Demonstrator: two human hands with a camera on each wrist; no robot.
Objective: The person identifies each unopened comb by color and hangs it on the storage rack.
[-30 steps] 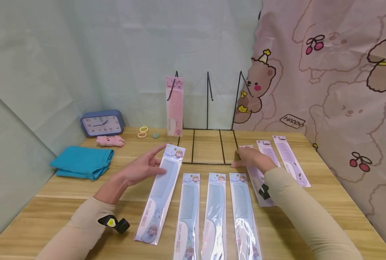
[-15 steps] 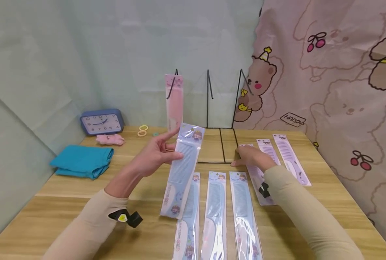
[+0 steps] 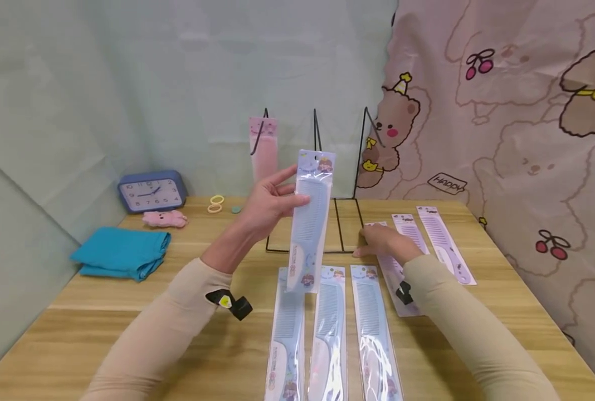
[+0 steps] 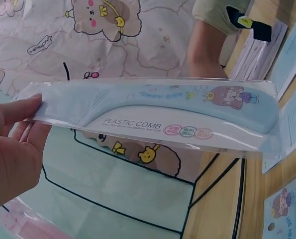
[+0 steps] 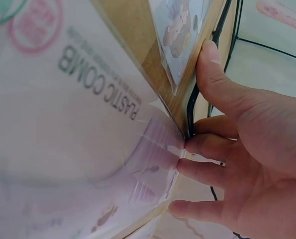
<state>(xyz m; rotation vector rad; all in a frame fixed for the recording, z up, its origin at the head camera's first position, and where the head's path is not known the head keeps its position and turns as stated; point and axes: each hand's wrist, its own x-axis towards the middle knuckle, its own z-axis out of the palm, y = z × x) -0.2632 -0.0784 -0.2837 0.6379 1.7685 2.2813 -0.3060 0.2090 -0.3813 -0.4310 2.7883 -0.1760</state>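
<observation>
My left hand [image 3: 272, 203] pinches a packaged blue comb [image 3: 310, 223] between thumb and fingers near its upper part. The package hangs nearly upright above the table, its hole just below the middle hook [image 3: 317, 131] of a black wire rack [image 3: 361, 150]. In the left wrist view, the printed blue comb [image 4: 187, 112] lies across the picture from the left hand [image 4: 16, 149]. My right hand [image 3: 385, 242] rests at the front right corner of the rack's base, fingers fairly straight. In the right wrist view, the right hand [image 5: 242, 134] touches the black wire beside a packaged purple comb [image 5: 157, 149].
A packaged pink comb [image 3: 264, 156] hangs on the left hook. Three packaged blue combs lie in front, such as the middle one [image 3: 329, 328]. Purple ones [image 3: 445, 245] lie at right. A clock [image 3: 152, 192], pink plush [image 3: 165, 218], hair ties [image 3: 215, 204] and teal cloth [image 3: 122, 252] stand left.
My left hand has lifted the blue comb off the table, carrying it right and up to the middle hook while turning it more upright. The right hand has stayed at the rack corner.
</observation>
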